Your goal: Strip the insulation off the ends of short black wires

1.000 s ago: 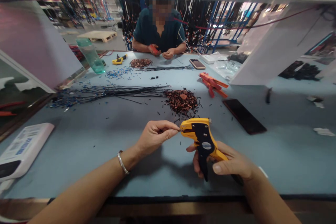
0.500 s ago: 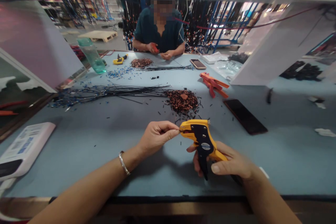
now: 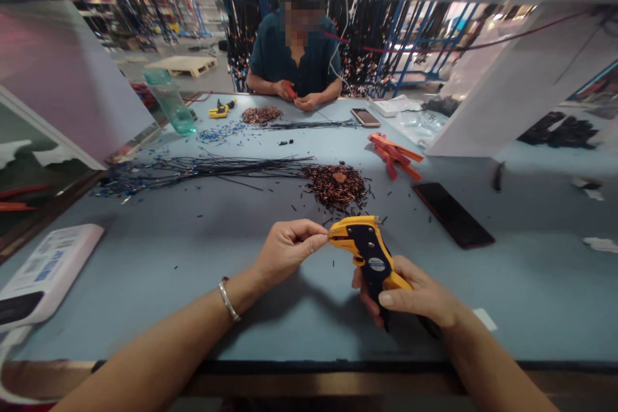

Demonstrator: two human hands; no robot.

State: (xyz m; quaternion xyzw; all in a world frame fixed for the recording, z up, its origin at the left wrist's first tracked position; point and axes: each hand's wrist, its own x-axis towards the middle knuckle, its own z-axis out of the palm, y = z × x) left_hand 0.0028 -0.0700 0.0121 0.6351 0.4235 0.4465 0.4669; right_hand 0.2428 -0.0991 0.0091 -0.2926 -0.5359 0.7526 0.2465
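Over the workbench [image 3: 120,283], near the middle of its front edge, the right hand [image 3: 423,291] is gripping a yellow-and-black wire stripper [image 3: 367,246]. The left hand [image 3: 287,248] is pinching, fingertips together, at the stripper's nose; what they are holding is too small to tell. Black wires [image 3: 226,168] are lying toward the left edge.

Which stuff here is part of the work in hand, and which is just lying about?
Likely in the work:
yellow-and-black tool, in the right hand, its tip at the pinched left hand
black wires
pile of short bits

Lying about:
nearer phone
green bottle
white device
orange-red tool, perhaps a spare
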